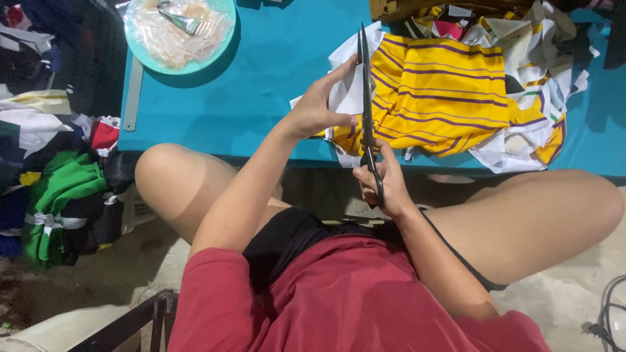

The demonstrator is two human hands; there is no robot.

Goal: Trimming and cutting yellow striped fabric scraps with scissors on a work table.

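- At the teal table's (261,78) near edge, your right hand (385,186) is closed through the scissors' (366,98) handles.
- Your left hand (316,107) pinches white fabric (349,91), seemingly soft; hold near the blades.

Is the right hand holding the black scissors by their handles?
Yes, the right hand grips the handles of the black scissors, blades pointing away over the yellow striped fabric, while the left hand holds white cloth.
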